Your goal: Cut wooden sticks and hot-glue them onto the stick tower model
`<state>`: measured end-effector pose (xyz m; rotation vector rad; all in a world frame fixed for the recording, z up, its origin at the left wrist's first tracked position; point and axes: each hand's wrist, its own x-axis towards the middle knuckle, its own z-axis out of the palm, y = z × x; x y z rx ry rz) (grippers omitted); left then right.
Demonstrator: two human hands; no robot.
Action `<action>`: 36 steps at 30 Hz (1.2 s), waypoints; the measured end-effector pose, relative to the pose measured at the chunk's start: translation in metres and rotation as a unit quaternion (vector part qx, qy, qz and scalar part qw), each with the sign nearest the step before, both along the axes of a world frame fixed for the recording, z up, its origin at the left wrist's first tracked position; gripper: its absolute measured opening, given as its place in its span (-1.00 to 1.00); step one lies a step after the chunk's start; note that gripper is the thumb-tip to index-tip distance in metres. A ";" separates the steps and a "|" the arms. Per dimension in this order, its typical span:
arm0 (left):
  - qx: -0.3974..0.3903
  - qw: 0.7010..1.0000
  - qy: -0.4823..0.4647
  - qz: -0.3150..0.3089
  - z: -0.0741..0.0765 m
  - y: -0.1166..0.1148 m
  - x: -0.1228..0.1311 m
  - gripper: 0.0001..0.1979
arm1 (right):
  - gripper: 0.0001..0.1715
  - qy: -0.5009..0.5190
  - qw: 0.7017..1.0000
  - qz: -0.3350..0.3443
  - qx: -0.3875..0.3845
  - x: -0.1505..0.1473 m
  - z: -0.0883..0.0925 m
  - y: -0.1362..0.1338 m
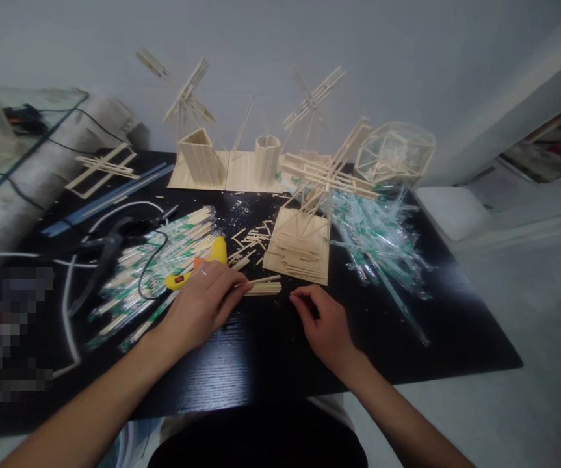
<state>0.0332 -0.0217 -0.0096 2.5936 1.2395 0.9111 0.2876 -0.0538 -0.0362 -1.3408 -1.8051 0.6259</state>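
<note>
My left hand (202, 292) is closed, its fingertips at the left ends of a small row of thin wooden sticks (266, 287) on the black table. Just behind that hand lies a yellow glue gun (219, 249) with a red switch, partly covered by the hand. To the right of the sticks, my right hand (323, 322) has thumb and forefinger pinched together; whatever may be between them is too small to make out. A windmill-like stick model (297, 244) on a square stick base stands beyond my hands.
Wrapped stick packs (163, 260) lie left, and clear plastic wrappers (382, 234) lie right. Cut stick pieces (255, 237) are scattered mid-table. More stick models (201, 159) stand along the wall, with a many-sided stick frame (397, 154) at right. Cables (73, 312) run along the left.
</note>
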 end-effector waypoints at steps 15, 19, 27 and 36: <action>-0.004 1.000 0.026 -0.015 -0.008 -0.001 0.009 -0.89 | -0.78 -0.141 0.981 0.115 0.069 -0.006 0.001 -0.008; 0.005 0.999 0.042 -0.014 -0.012 -0.001 0.008 -0.88 | -0.72 -0.161 0.972 0.150 0.079 -0.007 0.004 -0.014; -0.002 0.998 0.059 -0.006 -0.013 0.000 0.010 -0.85 | -0.65 -0.194 0.957 0.189 0.106 -0.004 0.005 -0.028; 0.010 0.999 0.041 0.000 -0.015 -0.001 0.010 -0.86 | -0.65 -0.203 0.954 0.174 0.133 0.010 0.000 -0.037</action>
